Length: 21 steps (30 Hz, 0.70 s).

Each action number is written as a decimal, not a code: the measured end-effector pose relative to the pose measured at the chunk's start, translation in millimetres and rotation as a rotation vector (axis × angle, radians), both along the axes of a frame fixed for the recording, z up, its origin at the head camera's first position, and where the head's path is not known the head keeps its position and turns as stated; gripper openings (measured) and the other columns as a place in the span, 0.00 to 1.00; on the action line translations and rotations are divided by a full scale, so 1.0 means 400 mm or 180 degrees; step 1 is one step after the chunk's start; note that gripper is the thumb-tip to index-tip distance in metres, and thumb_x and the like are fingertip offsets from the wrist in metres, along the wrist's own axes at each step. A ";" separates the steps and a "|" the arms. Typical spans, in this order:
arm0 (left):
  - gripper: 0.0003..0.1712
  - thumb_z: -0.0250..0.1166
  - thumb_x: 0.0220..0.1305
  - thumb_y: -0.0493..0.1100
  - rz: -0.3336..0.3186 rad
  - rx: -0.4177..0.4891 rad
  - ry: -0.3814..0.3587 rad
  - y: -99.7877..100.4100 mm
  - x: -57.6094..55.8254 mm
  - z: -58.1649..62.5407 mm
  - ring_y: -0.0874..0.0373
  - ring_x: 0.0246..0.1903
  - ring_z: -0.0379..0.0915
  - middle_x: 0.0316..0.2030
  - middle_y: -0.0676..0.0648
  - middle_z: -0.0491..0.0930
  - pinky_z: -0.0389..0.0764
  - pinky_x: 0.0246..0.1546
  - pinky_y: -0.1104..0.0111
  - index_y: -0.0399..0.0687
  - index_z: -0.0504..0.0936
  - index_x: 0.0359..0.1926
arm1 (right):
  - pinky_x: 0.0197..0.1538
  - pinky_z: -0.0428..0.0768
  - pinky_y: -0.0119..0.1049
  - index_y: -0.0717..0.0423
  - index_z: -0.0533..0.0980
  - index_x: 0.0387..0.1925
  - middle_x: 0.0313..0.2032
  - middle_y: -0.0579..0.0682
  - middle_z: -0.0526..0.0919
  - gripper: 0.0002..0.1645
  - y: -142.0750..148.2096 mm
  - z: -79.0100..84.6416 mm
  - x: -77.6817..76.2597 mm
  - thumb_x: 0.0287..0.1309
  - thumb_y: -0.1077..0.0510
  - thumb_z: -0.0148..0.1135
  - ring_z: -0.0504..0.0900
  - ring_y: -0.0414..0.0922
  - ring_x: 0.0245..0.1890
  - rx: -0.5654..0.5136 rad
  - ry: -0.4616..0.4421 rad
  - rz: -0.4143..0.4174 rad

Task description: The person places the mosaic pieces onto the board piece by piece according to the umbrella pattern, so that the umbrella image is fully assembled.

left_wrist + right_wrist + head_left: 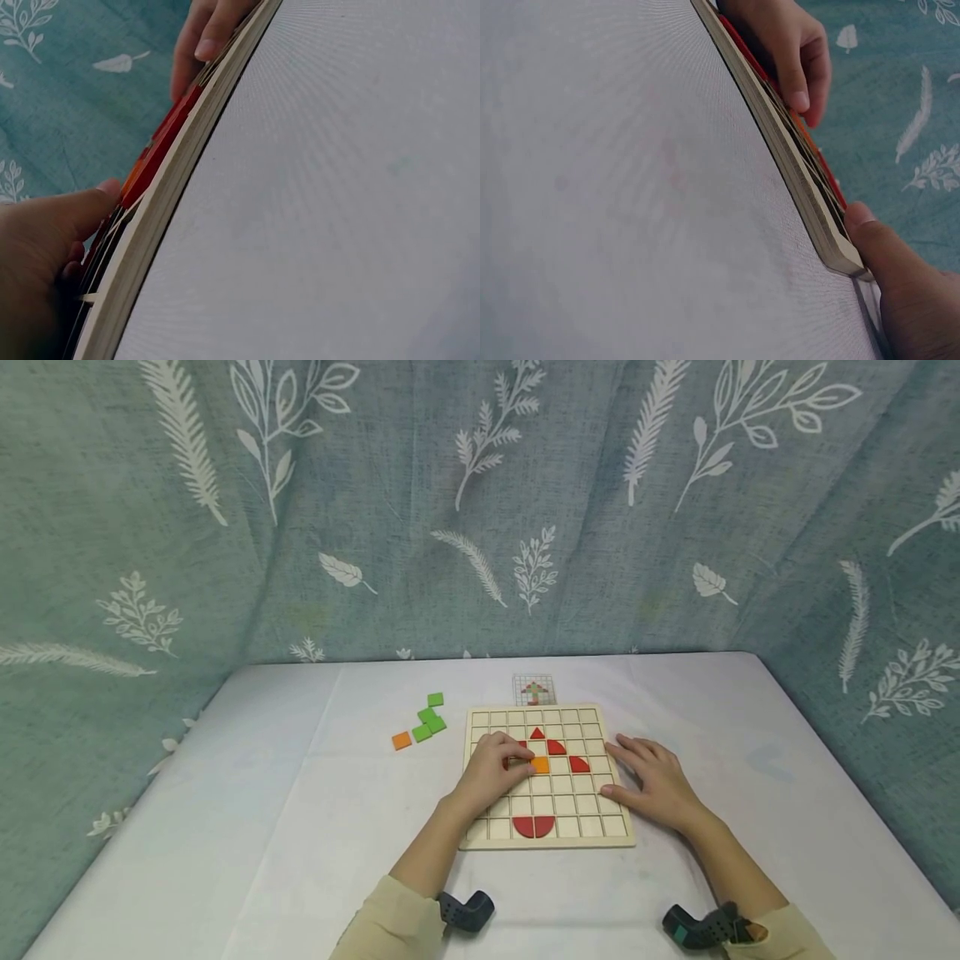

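Observation:
A wooden grid board (585, 806) lies on the table. In the head view, my left hand (491, 770) reaches over its left half, and its thumb and forefinger pinch the left side of an orange square tile (541, 765) at a cell near the middle. Red pieces sit in other cells: a triangle (537, 733), quarter circles (579, 765) and a pair forming a half disc (533, 827) near the front edge. Part of the red pieces is hidden by my left hand. Against the board's right edge rests my right hand (656, 781), fingers spread, thumb touching the rim.
Several green square tiles (427, 716) lie loose left of the board, with another orange square tile (402, 741) beside them. Behind the board is a small pattern card (534, 688) showing a coloured figure on a grid. A patterned curtain (480, 510) surrounds the white-covered table (337, 827).

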State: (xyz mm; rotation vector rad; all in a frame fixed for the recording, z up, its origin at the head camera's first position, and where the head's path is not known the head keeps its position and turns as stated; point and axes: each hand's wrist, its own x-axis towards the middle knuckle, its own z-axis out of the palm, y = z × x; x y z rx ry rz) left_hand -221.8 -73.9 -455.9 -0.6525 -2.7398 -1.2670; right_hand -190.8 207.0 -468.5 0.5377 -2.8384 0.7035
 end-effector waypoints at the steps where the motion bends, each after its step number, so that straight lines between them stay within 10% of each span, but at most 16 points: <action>1: 0.11 0.70 0.55 0.46 -0.0004 0.0025 -0.0009 -0.001 0.000 0.001 0.58 0.40 0.64 0.38 0.52 0.76 0.68 0.41 0.65 0.48 0.87 0.40 | 0.61 0.54 0.63 0.53 0.68 0.64 0.65 0.59 0.66 0.42 0.001 0.000 0.000 0.50 0.39 0.65 0.60 0.60 0.63 0.0001 0.0003 -0.0001; 21: 0.14 0.71 0.53 0.46 0.0114 0.0180 -0.0441 -0.051 -0.025 0.036 0.56 0.32 0.67 0.38 0.54 0.78 0.70 0.34 0.65 0.50 0.86 0.42 | 0.61 0.54 0.63 0.53 0.69 0.63 0.65 0.59 0.66 0.41 0.004 -0.012 -0.005 0.50 0.39 0.65 0.61 0.60 0.63 -0.0027 0.0056 0.0014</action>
